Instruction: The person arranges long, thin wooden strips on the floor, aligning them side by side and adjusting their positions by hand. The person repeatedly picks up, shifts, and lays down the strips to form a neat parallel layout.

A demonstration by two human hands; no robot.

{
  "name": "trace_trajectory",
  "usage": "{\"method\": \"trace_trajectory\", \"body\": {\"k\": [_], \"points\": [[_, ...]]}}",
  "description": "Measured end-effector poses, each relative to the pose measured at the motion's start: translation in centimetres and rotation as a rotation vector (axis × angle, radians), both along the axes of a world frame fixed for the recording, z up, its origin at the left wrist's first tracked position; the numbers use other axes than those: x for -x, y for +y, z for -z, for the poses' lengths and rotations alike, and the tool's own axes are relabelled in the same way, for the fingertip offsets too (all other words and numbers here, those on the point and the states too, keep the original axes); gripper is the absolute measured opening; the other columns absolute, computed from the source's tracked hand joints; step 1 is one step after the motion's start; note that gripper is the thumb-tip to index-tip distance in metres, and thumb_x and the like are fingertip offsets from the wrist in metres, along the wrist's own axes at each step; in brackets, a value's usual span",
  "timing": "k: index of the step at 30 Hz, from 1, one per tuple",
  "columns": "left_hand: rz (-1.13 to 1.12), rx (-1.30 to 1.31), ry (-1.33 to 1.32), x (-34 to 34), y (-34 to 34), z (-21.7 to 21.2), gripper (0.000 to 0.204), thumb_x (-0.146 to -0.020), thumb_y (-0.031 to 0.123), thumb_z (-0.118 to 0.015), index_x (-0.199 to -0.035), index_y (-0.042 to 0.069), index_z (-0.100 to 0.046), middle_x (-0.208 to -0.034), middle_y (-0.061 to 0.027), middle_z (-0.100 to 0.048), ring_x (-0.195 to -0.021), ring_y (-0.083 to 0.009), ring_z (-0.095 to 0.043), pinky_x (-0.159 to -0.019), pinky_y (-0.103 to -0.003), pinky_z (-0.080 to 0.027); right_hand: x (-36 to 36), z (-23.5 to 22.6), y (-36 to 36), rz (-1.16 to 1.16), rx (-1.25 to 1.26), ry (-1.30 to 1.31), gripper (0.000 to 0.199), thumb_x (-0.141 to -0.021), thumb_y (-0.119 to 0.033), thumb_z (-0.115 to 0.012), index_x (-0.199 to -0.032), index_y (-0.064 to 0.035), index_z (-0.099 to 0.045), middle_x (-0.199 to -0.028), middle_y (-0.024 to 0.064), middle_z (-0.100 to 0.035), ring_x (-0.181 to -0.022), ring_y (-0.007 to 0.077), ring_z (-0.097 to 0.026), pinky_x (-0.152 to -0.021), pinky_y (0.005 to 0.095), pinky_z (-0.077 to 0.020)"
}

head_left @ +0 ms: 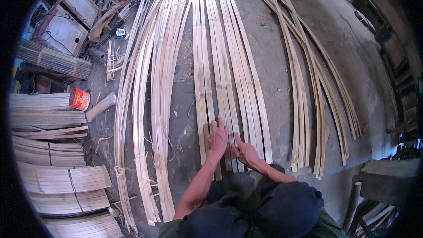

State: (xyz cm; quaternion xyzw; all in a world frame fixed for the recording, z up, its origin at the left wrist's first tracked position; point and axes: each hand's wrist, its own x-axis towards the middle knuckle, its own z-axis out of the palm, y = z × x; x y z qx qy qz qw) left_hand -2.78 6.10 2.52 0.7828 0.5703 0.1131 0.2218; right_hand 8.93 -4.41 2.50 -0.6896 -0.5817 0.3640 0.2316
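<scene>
Long pale bamboo strips [223, 101] lie side by side in flat groups on the floor before me. My left hand [217, 137] rests on the middle group near its close end, fingers stretched forward and apart over the strips. Just to its right and a little nearer, my right hand [246, 153] touches the right edge of that same group. Its index finger points forward with the thumb apart from it; the other fingers are partly hidden. Neither hand lifts a strip. More bamboo strips [250, 105] fan out beyond the right hand.
Tied bunches of strips [143, 150] lie on the left, loose strips [299, 123] on the right. Stacked strip bundles [66, 178] line the left edge. A red and yellow tub [79, 99] and a bamboo piece [101, 107] stand near them. A wooden bench [387, 176] is at right.
</scene>
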Motion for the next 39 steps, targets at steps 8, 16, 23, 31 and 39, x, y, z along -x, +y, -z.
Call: {"method": "trace_trajectory", "body": {"k": [8,16,23,31,39], "points": [[-0.092,-0.094,-0.101,1.3,-0.9,-0.9,0.057,-0.089,0.024,-0.063,-0.138,0.002,-0.043,-0.115,-0.0189,-0.05,-0.102,-0.0361,-0.057,-0.08,-0.049,-0.049,0.5,1.7,-1.1,0.026,-0.131,0.013,0.05,-0.097,-0.026,-0.056,-0.139,-0.0013,-0.047,-0.064,0.0216,-0.059,-0.055,0.028,-0.059,-0.053,0.0426,-0.046],[-0.19,-0.105,-0.014,3.7,-1.9,-0.8,0.052,-0.088,0.026,-0.064,-0.133,0.004,-0.048,-0.121,-0.0193,-0.052,-0.113,-0.038,-0.051,-0.095,-0.053,-0.04,5.6,2.5,-2.4,-0.12,-0.151,0.186,0.032,-0.098,-0.02,-0.055,-0.123,0.0001,-0.057,-0.078,0.0124,-0.066,-0.064,0.0161,-0.061,-0.06,0.0324,-0.0498],[-0.159,-0.06,0.002,4.1,-2.1,-1.3,0.05,-0.088,0.027,-0.064,-0.13,0.004,-0.05,-0.121,-0.0201,-0.053,-0.114,-0.0386,-0.05,-0.094,-0.052,-0.04,6.3,2.6,-1.7,0.06,0.084,0.449,0.032,-0.097,-0.026,-0.058,-0.11,0.003,-0.059,-0.081,0.0102,-0.066,-0.07,0.0156,-0.064,-0.062,0.0326,-0.051],[-0.252,0.019,-0.054,4.0,-1.5,-1.2,0.051,-0.087,0.028,-0.066,-0.129,0.004,-0.051,-0.124,-0.0181,-0.054,-0.119,-0.0352,-0.05,-0.095,-0.05,-0.041,5.5,0.3,-0.9,-0.058,0.127,0.385,0.03,-0.099,-0.026,-0.055,-0.105,0.0031,-0.06,-0.09,0.0094,-0.064,-0.079,0.0125,-0.059,-0.07,0.0305,-0.0496],[-0.412,0.086,-0.704,0.7,-1.7,-1.9,0.038,-0.095,0.024,-0.059,-0.12,-0.004,-0.055,-0.1,-0.0245,-0.067,-0.093,-0.0374,-0.066,-0.081,-0.044,-0.05,3.6,-0.5,-2.1,-0.069,0.132,0.705,0.033,-0.105,-0.026,-0.047,-0.124,-0.0006,-0.053,-0.104,0.0006,-0.06,-0.088,0.0101,-0.054,-0.074,0.0288,-0.048]]}}
